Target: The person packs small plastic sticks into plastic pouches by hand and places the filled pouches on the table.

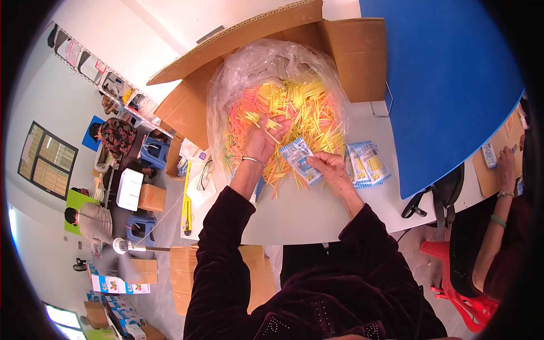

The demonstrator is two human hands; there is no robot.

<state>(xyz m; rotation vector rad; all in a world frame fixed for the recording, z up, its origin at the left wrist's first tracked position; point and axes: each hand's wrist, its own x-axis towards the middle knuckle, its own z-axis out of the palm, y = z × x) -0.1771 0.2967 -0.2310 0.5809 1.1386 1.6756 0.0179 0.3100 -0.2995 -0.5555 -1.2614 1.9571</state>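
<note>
A bunch of short yellow sticks [273,124] lies in my left hand [262,141], palm up with its fingers curled around them. Beneath and beyond it, many yellow, orange and pink sticks [317,107] fill a clear plastic bag [249,62] inside an open cardboard box [357,59]. My right hand [335,171] pinches a blue and white packet [298,160] by its right side, close to the left hand. To the right, several filled blue and white packets [368,164] lie overlapping on the white table [294,218].
On the left are glasses [205,175] and a yellow cutter [187,215]. A blue panel [447,73] stands at the right, near a black strap bag [447,195]. A co-worker's hand [506,170] rests far right, above a red stool [453,283]. Two people sit far left.
</note>
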